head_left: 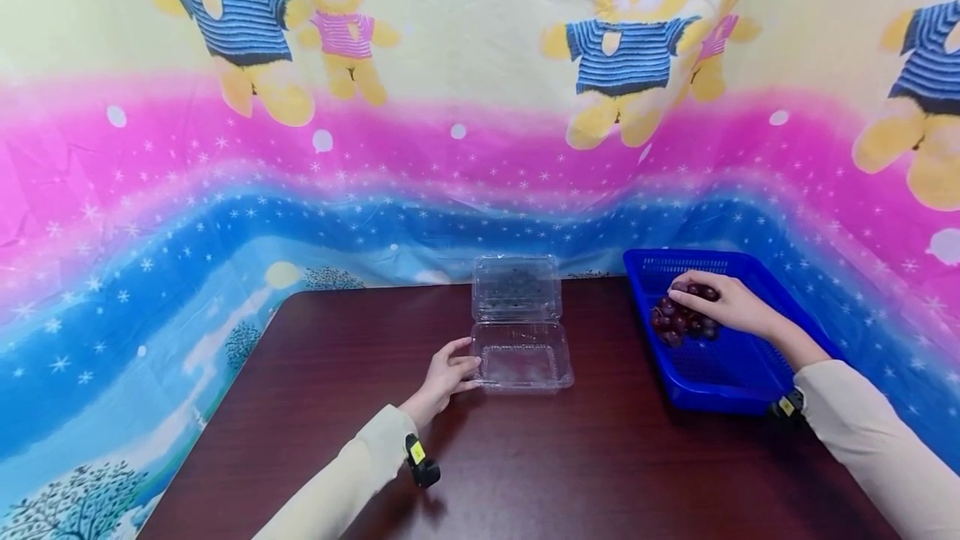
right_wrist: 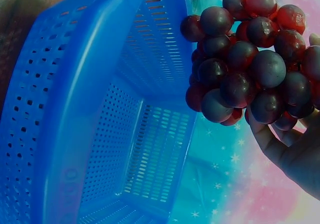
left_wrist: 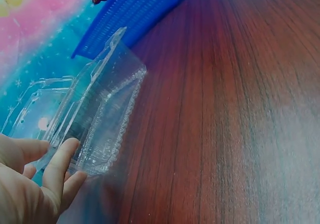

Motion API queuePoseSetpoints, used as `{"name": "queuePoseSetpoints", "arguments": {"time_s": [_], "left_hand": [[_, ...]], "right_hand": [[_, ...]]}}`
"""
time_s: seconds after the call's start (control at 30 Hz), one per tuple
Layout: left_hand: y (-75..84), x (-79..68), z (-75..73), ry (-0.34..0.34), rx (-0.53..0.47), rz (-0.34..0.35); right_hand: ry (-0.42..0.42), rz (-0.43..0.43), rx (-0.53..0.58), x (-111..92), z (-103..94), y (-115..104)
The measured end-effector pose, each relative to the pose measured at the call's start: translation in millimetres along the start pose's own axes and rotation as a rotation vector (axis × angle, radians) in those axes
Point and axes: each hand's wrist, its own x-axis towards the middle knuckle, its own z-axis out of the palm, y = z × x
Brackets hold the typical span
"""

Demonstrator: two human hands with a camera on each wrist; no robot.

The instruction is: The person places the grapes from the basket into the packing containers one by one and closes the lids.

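A clear plastic clamshell box [head_left: 522, 357] stands on the table with its lid folded back. At its left side my left hand [head_left: 447, 373] grips the edge; in the left wrist view, the fingers [left_wrist: 59, 165] lie along the box wall. A bunch of dark red grapes [right_wrist: 245, 67] hangs from my right hand [head_left: 731, 304], whose fingers hold it from above. In the head view the grapes overlap the inside of the blue plastic basket [head_left: 738, 390]. The left wrist view shows them higher than the basket's rim.
The dark wooden table [head_left: 360, 332] carries the box and, to its right, the basket. Behind the table hangs a cloth [head_left: 450, 182] printed with bears and snowflakes. The raised lid [head_left: 517, 288] leans close to this cloth.
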Motion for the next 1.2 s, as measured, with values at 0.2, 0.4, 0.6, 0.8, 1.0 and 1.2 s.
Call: {"name": "queuePoseSetpoints", "arguments": {"time_s": [0.2, 0.4, 0.6, 0.8, 1.0, 1.2], "left_hand": [[-1.5, -1.0, 0.0, -0.018, 0.033, 0.023], [-1.0, -2.6, 1.2, -0.025, 0.061, 0.039], [-2.2, -2.1, 1.1, -0.024, 0.111, 0.057], [-5.1, 0.6, -1.3, -0.005, 0.291, 0.107], [-5.5, 0.2, -4.8, -0.011, 0.535, 0.294], [-6.3, 0.8, -9.1, -0.043, 0.709, 0.445]], "right_hand": [[0.005, -0.01, -0.006, -0.2, 1.5, 1.7], [0.019, -0.004, -0.001, 0.2, 2.8, 2.6], [0.013, 0.011, -0.008, 0.1, 1.5, 1.5], [0.009, -0.007, -0.011, 0.9, -0.2, -0.2], [0.031, 0.011, -0.008, 2.3, 0.3, -3.4], [0.037, 0.018, 0.01, 4.1, 0.7, -6.8]]}}
